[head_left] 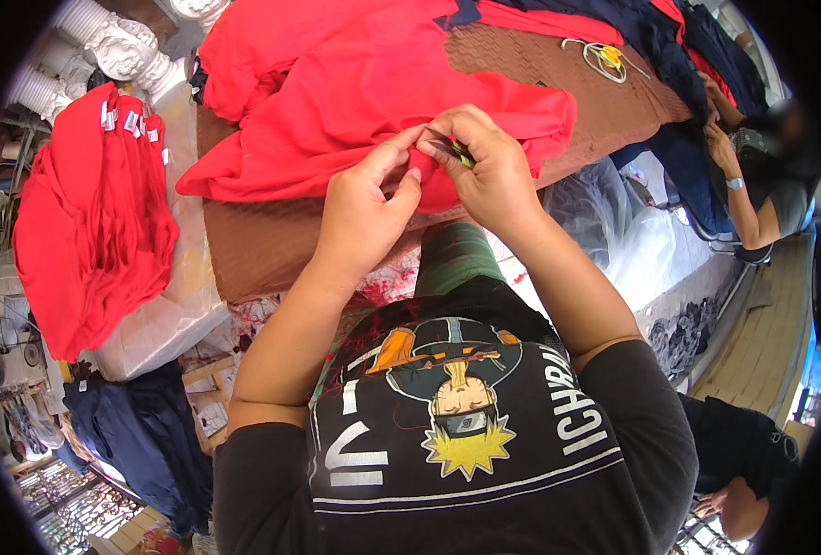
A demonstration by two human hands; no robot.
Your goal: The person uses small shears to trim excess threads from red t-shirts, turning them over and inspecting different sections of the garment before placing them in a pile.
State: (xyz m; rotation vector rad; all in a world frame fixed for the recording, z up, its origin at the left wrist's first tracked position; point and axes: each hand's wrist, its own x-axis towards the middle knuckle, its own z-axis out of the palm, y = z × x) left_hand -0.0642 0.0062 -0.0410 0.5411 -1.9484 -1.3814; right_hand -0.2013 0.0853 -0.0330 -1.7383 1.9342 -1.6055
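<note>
A large red garment (336,102) lies spread in loose folds over the brown cloth-covered table (271,245) before me. My left hand (373,190) is closed, thumb and fingers pinching an edge of this red cloth. Close beside it, my right hand (489,166) is wrapped around small thread snips (456,151) with dark blades and a bit of yellow-green. The blade tips point toward the left fingers, at the pinched cloth. Whether a thread lies between the blades is too small to tell.
A stack of red garments with white labels (96,222) sits at left on a plastic-wrapped surface (165,324). Navy clothes (147,435) hang below. A looped pale cord with a yellow piece (609,57) lies at the table's far right. Two people (748,194) are at right.
</note>
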